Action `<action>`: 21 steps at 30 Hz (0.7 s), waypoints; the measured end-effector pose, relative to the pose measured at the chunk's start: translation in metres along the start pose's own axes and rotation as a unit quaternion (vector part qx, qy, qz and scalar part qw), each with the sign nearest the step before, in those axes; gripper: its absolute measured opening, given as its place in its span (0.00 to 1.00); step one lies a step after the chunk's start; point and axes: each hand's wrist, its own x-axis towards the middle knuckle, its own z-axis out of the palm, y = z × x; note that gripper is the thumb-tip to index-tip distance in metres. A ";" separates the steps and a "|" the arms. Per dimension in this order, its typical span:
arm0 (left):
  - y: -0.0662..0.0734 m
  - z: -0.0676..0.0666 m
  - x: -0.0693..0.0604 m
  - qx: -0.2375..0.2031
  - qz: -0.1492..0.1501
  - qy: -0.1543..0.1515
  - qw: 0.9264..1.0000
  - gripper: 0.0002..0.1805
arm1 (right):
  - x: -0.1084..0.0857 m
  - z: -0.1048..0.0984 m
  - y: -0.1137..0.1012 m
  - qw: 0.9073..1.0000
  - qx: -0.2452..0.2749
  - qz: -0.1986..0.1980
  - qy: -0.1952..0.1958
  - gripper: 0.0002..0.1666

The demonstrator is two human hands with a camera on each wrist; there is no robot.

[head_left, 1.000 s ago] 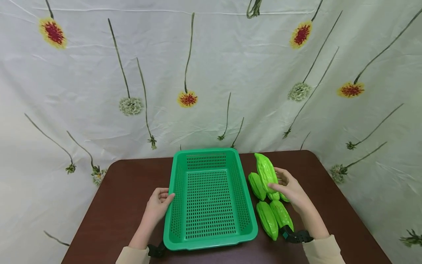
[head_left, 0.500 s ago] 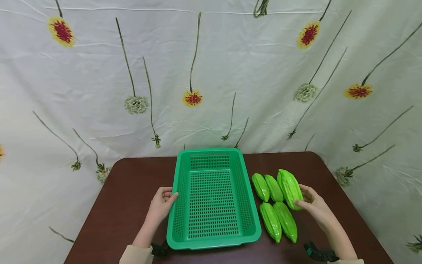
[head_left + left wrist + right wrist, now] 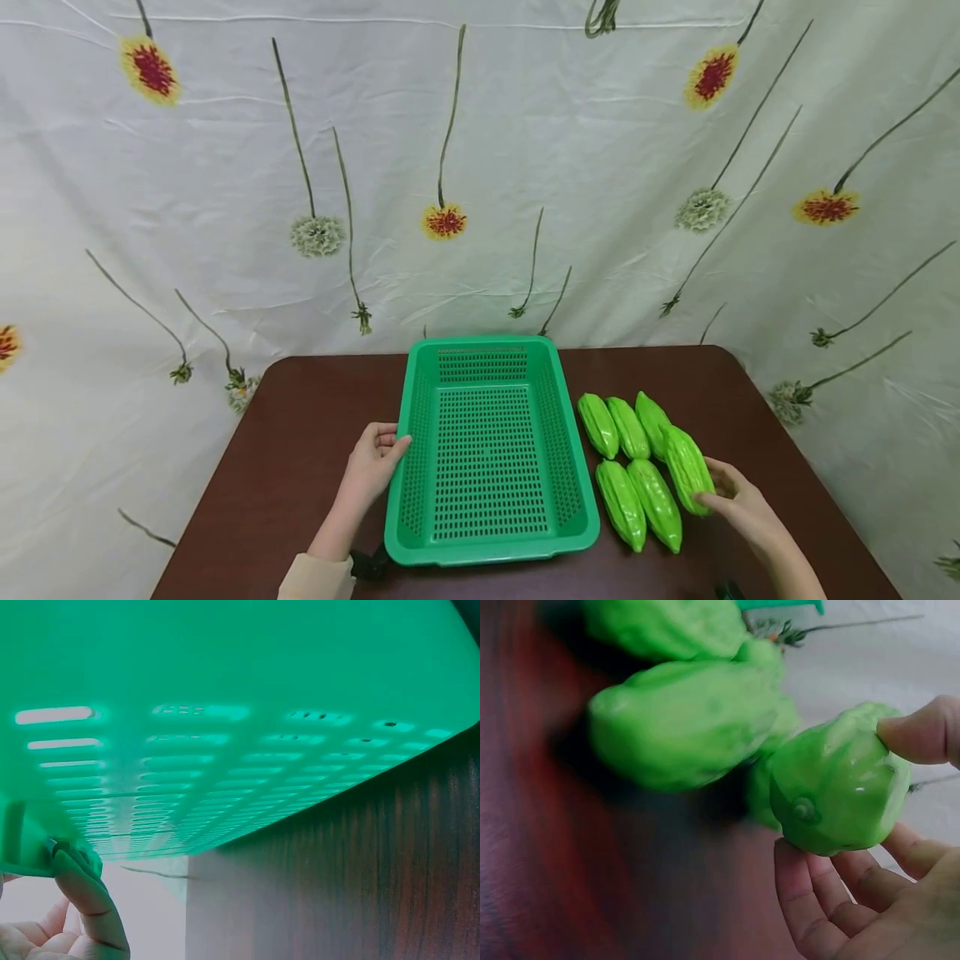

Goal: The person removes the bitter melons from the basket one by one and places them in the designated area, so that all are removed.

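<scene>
My right hand (image 3: 750, 504) grips a bright green bitter melon (image 3: 688, 471) between thumb and fingers, at the right end of the front row. In the right wrist view the held bitter melon (image 3: 836, 787) points its tip at the camera, with the thumb (image 3: 919, 735) above and fingers below. Several more bitter melons (image 3: 655, 500) lie beside it in two rows. My left hand (image 3: 369, 467) pinches the left rim of a green plastic basket (image 3: 491, 554). Up close, a finger (image 3: 86, 892) of that hand curls under the basket's rim.
The dark brown table (image 3: 315, 417) extends left of the basket and right of the bitter melons. Behind its far edge hangs a white cloth (image 3: 375, 275) printed with flowers.
My right hand has carried the bitter melon right and toward me, from above the back row to the front row's right end. The left hand keeps its hold on the rim.
</scene>
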 end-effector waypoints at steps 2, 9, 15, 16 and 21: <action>0.000 0.001 0.000 -0.001 -0.001 0.001 1.000 0.20 | 0.000 0.001 0.007 1.000 -0.003 0.009 -0.003 0.45; -0.001 0.001 0.000 -0.005 -0.004 0.001 1.000 0.20 | 0.001 0.002 0.027 0.999 -0.011 0.031 -0.014 0.45; -0.001 0.001 0.000 -0.004 -0.004 0.002 1.000 0.19 | 0.002 0.005 0.037 0.998 -0.016 0.053 -0.028 0.45; -0.001 0.001 0.000 -0.005 -0.005 0.001 1.000 0.19 | 0.002 0.005 0.039 0.998 -0.018 0.055 -0.029 0.45; -0.001 0.002 0.001 -0.007 -0.009 0.000 1.000 0.19 | 0.002 0.008 0.040 0.997 -0.020 0.067 -0.032 0.46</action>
